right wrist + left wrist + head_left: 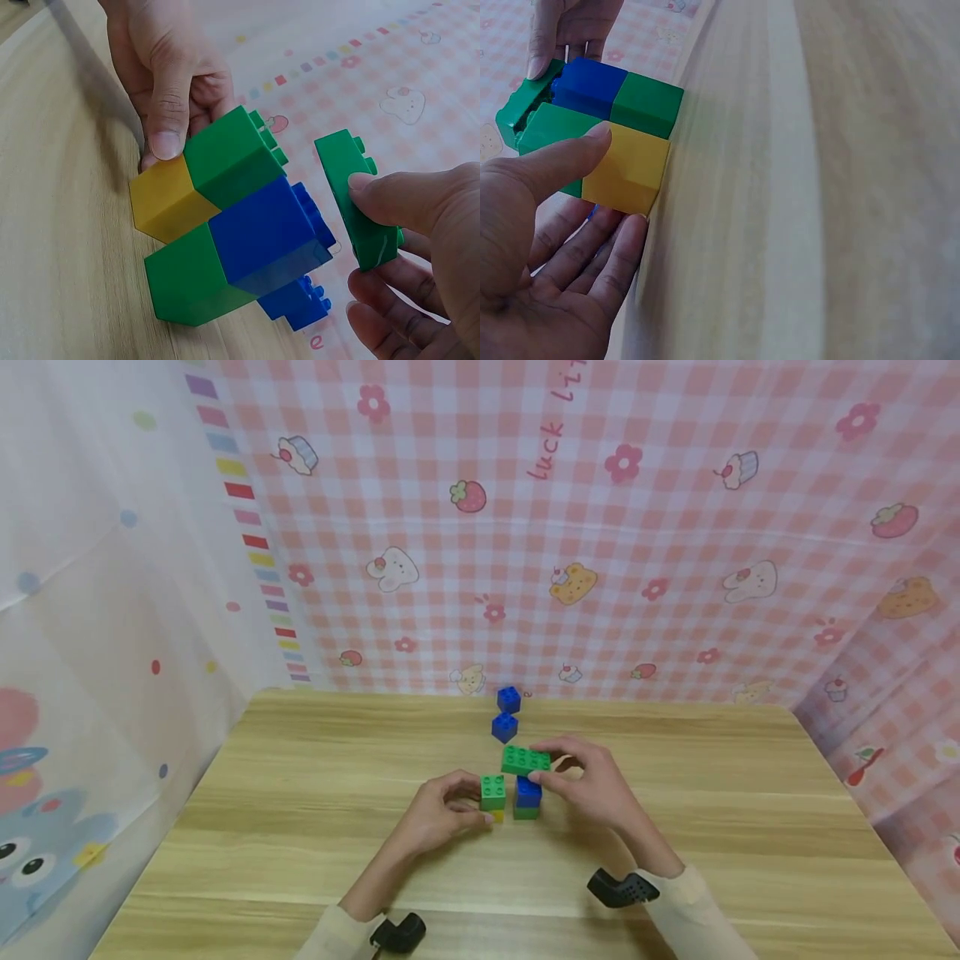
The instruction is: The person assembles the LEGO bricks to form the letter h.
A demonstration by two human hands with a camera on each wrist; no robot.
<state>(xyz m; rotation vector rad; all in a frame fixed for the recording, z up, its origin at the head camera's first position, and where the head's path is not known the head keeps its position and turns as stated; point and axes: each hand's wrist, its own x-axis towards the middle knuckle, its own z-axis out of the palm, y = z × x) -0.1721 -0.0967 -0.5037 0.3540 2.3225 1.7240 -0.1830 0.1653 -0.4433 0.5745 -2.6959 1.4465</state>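
Note:
My left hand [438, 814] grips a two-brick stack, its thumb on the yellow brick [630, 169] at the bottom; a light green brick [492, 789] sits on top. Just right of it stands a second stack, a blue brick [266, 232] over a green brick [191, 277]. Between thumb and fingers my right hand [588, 777] pinches a long green brick [360, 202], studs up. In the right wrist view this brick is apart from the studs of both stacks, above them.
Two blue bricks, a nearer one [505, 727] and a farther one [509, 699], lie behind the stacks toward the back edge of the wooden table [315, 827]. A pink checked cloth [525, 543] hangs behind the table.

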